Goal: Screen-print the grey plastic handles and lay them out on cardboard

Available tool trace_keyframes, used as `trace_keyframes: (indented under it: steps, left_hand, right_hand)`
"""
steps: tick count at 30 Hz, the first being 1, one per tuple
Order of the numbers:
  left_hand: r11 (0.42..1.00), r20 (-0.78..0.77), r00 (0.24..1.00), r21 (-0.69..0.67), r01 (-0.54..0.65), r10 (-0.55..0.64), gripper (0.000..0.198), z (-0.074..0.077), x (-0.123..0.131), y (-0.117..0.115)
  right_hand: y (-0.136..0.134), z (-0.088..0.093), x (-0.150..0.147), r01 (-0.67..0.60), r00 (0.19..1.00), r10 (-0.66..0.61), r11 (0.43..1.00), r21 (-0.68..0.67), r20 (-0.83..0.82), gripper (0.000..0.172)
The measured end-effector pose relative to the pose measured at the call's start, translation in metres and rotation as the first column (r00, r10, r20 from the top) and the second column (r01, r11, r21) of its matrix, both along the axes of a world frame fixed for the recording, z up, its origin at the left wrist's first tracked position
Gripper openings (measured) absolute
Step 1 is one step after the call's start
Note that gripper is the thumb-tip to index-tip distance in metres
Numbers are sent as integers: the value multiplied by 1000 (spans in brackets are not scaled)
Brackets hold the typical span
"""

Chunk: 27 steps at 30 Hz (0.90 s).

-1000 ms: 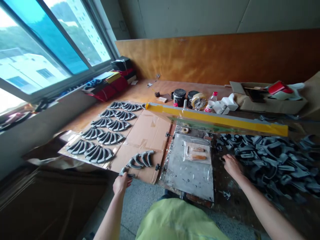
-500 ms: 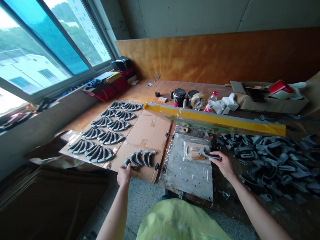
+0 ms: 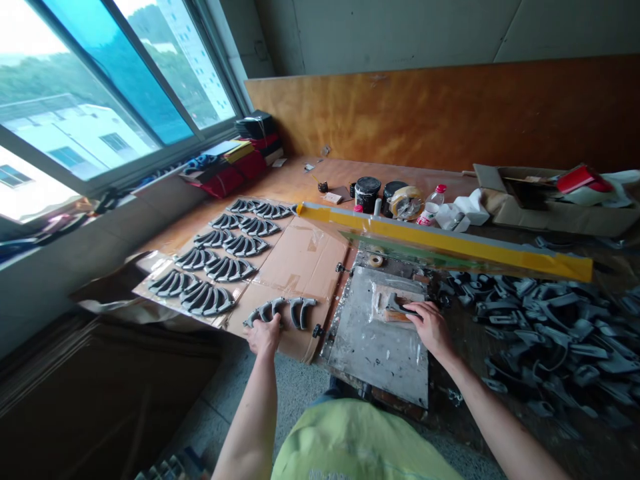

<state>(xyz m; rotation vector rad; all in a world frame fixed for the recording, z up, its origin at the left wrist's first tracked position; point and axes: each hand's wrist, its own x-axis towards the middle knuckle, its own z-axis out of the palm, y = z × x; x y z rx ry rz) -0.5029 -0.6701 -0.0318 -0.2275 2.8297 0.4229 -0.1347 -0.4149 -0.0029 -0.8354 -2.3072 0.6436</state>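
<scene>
No readable text anywhere; the bottle (image 3: 433, 206) on the desk (image 3: 300, 180) has a red label, print too small.

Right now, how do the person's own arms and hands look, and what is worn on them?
Both forearms are bare: no sleeve, glove, watch or ring shows on the left hand or the right hand. The arms are slim and enter from the lower edge. A yellow-green garment covers the body between them.
</scene>
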Motion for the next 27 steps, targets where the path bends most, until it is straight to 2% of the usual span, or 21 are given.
trace_keyframes:
  steps: [4, 13, 16, 18, 22, 27]
  left_hand:
    - [999, -2, 1000, -34, 18, -18, 80, 2, 4, -14]
    - [985, -32, 985, -12, 169, -170, 78, 1, 17, -1]
    - [975, -119, 968, -27, 220, -221, 79, 1, 31, -5]
    - [952, -212, 928, -53, 301, -305, 79, -3, 46, -5]
    - [877, -257, 838, -130, 463, -481, 77, -16, 70, 8]
    - [869, -227, 840, -170, 465, -493, 66, -22, 66, 26]
  right_hand:
    - [1, -4, 0, -7, 1000, 7, 1000, 20, 3, 20]
    - [4, -9, -6, -47, 998, 44, 996, 73, 36, 22]
    - [4, -7, -6, -83, 994, 73, 991, 109, 85, 25]
    - [3, -4, -8, -117, 986, 98, 983, 144, 137, 28]
    - [-2, -2, -11, -146, 966, 91, 964, 221, 242, 33]
    - [-7, -4, -12, -122, 956, 28, 944, 306, 292, 35]
